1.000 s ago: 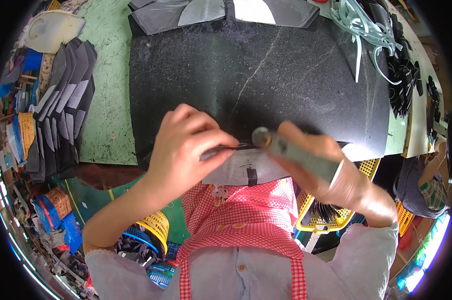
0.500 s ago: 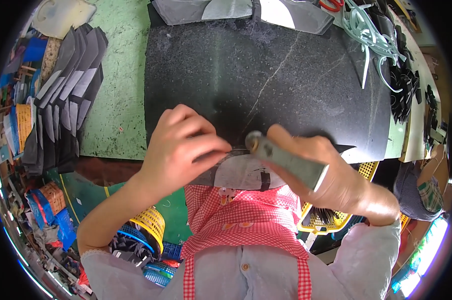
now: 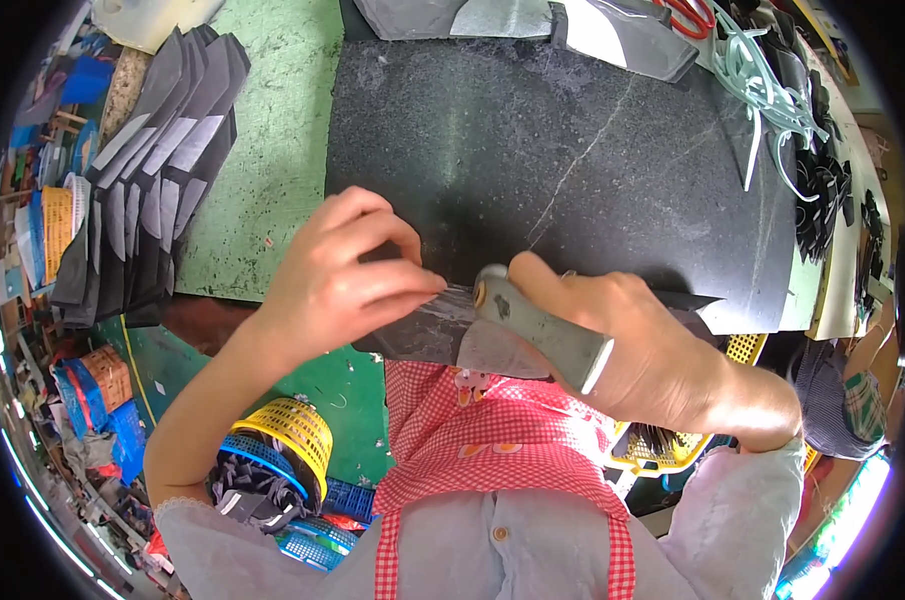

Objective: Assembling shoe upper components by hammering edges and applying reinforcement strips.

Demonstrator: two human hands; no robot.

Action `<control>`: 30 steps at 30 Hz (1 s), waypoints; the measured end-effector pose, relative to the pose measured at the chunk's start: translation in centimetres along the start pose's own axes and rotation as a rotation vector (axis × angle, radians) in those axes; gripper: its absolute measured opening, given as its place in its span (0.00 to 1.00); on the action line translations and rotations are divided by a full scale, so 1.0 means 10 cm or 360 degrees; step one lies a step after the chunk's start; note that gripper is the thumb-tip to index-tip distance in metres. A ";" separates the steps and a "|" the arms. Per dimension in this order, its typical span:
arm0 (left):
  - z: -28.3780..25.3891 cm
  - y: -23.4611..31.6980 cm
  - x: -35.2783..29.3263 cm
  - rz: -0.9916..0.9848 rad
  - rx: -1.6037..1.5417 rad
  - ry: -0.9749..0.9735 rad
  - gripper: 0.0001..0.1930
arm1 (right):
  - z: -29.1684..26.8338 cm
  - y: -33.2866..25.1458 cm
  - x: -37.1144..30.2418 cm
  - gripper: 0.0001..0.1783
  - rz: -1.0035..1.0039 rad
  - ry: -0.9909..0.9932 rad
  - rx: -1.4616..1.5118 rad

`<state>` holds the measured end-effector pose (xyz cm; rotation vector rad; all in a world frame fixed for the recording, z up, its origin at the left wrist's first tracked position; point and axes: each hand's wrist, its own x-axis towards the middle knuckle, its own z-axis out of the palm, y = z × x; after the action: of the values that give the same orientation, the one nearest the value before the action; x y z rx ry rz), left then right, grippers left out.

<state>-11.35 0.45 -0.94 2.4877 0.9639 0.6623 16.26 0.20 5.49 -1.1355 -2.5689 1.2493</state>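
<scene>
A long, pale green work table (image 3: 272, 150) with a worn, speckled surface spans the view. On it lies a scratched, black, rectangular mat (image 3: 452, 130). The wearer's red-and-white gingham apron (image 3: 502, 430), carrying a small cartoon print, fills the space below. At left, dark grey, angular, flat pieces (image 3: 162, 160) with lighter patches overlap in a stack. At the mat's near edge, above the apron, is 1 dark, flat piece with a paler rounded panel (image 3: 412, 335).

The 2 hands are apart from each other. The right hand (image 3: 622, 320) is wrapped around 1 grey-green, flared, hammer-like tool (image 3: 542, 335), held over the dark piece; a dark mark on it is too unclear to read. The left hand (image 3: 347, 270) brings thumb and forefinger tips to the piece's upper edge; whether they grip it, I cannot tell. Tangled, pale aqua strips (image 3: 757, 85) lie upper right, beside a red loop handle (image 3: 710, 25).
</scene>
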 end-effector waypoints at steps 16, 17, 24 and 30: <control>0.78 0.61 0.76 -0.0126 -0.0200 0.0120 0.12 | -0.42 0.18 -0.74 0.06 0.0326 0.0611 0.0048; 0.76 0.59 0.83 -0.0086 -0.0149 0.0179 0.14 | -0.36 0.24 -0.82 0.06 0.0354 0.0550 0.0084; 0.75 0.52 0.79 0.0022 -0.0223 0.0076 0.14 | -0.48 0.32 -0.84 0.05 0.0409 0.0593 0.0229; 0.74 0.60 0.88 -0.0070 -0.0096 -0.0035 0.28 | -0.52 0.24 -0.98 0.08 0.0464 0.0551 0.0181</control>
<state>1.61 1.18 -1.41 2.4094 0.9734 0.6394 26.67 -1.75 9.69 -1.5834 -2.1130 1.1100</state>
